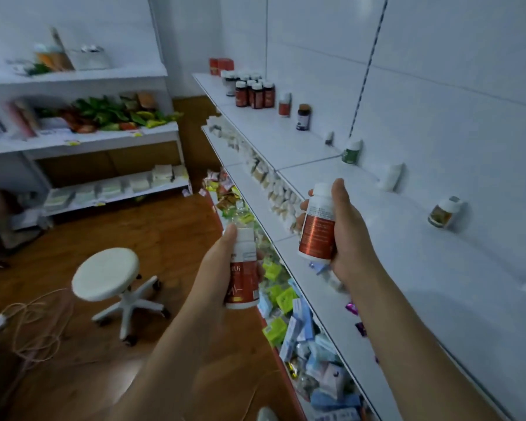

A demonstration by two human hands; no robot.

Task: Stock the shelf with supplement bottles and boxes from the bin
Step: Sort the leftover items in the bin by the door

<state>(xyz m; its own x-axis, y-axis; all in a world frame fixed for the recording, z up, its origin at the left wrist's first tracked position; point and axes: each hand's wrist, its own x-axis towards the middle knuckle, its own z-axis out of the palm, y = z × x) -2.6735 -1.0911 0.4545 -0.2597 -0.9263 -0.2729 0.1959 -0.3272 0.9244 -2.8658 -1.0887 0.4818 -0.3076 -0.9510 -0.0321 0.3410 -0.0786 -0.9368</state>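
At the upper left of the frame a white rack (82,138) carries green and yellow packets on its middle tier and pale flat boxes on the one below. Lower left, a round white stool (105,276) on a five-spoked caster base stands on the glossy wooden floor (170,238), with a thin cord (37,329) looped beside it. At centre the left hand (216,268) has its fingers curled round a cylindrical white plastic bottle (243,281) with a red label, held upright in front of the lower shelves. Right of it the right hand (343,238) grips a second bottle (318,223) of the same kind, thumb along one side and fingers on the other, held above the front edge of the smooth white top shelf (407,253). At the shelf's far end, upper centre, stands a cluster (254,91) of dark, white-capped bottles with red labels; single bottles stand well apart along the tiled wall towards the right. Below the shelf, at lower centre, a bin (301,329) holds a jumble of blue, green and white boxes.
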